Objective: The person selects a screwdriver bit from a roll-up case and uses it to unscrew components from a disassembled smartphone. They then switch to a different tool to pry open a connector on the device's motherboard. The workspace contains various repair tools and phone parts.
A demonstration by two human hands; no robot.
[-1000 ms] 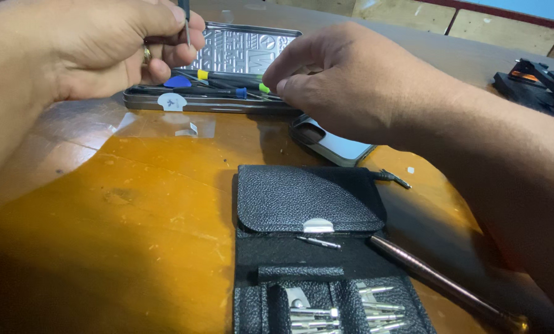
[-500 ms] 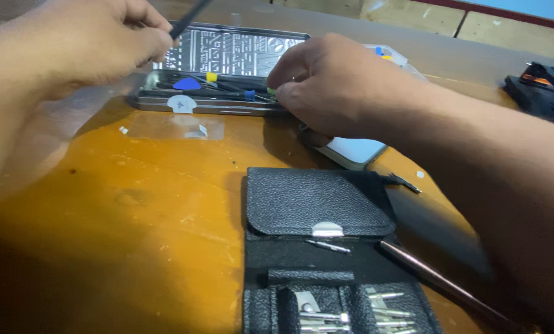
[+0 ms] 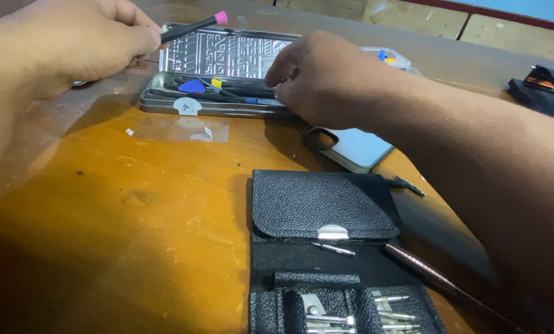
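Two hands, upper frame. Left hand (image 3: 73, 43) closed around one pink-capped black tool (image 3: 193, 28). Right hand (image 3: 326, 77), fingers curled, reaches into open metal tin (image 3: 227, 55); grasp unclear. Tin holds blue pick (image 3: 192, 86), several slim tools. One black pouch (image 3: 326, 247), lower centre, holds screwdriver bits.

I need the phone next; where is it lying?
In the head view, the phone lies right of centre on the wooden table, beneath the right hand, between metal tray and black pouch.

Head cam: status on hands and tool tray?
Left hand grips pink-tipped black tool. Right hand reaching into open metal tool tray. Phone lies under right wrist.
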